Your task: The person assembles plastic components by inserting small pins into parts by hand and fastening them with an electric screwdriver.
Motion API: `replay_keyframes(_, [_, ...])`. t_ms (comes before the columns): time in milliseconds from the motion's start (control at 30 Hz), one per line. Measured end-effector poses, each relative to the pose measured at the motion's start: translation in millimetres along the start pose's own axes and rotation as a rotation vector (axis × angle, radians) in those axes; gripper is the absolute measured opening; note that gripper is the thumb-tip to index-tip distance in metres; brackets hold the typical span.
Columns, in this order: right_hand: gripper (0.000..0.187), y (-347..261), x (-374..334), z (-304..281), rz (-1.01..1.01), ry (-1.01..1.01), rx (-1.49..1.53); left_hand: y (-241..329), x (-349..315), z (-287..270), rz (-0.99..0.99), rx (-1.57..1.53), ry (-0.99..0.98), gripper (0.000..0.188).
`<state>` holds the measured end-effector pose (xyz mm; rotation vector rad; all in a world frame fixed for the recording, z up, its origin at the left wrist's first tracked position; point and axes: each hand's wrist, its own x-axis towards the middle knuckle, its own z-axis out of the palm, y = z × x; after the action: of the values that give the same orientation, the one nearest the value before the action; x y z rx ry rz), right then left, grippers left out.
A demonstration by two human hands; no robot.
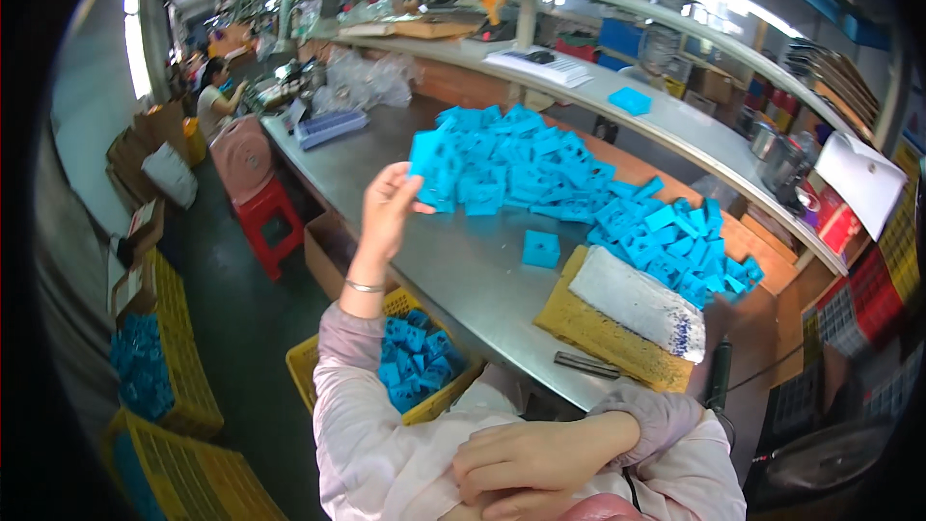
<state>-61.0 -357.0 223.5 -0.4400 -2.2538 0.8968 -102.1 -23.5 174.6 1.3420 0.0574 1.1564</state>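
The metal-topped workbench formed the main surface, its near edge running beside the seated person. A raised shelf extended along its far side and carried one loose blue piece. On the bench top, along the shelf side, lay a long pile of blue parts, heaped in mixed orientations. Below the near edge, beside the person's left arm, stood a yellow crate containing more parts of the same colour. A red stool was positioned on the floor farther to the left. A yellow pad lay toward the right of the bench, with a white cloth on top of it.

The right hand rested low against the person's pale jacket, fingers curled; I could not tell whether it clasped anything underneath. The left hand was raised above the bench at the left end of the pile, thumb and fingers pinching a blue part by its lower edge. The held part stood upright in front of the pile. A single blue block lay apart, between pile and pad. A narrow metal strip lay near the bench edge, just beside the pad.
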Motion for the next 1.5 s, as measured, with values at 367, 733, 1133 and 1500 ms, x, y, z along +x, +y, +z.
replay_keyframes(367, [0.03, -5, -6, -7, 0.146, -0.106, -0.182, -1, -55, 28, -0.171, -0.112, -0.142, 0.025])
replay_keyframes(733, [0.026, -30, -37, -31, 0.012, -0.128, -0.157, 8, -95, 30, -0.268, -0.174, -0.087, 0.029])
replay_keyframes(1133, [0.014, -63, -67, 2, -0.096, 0.016, 0.057, -27, -110, 31, -0.26, -0.126, -0.126, 0.031])
replay_keyframes(1500, [0.017, -46, -112, -71, -0.034, 0.048, 0.096, -21, -118, 49, -0.37, -0.224, -0.132, 0.03])
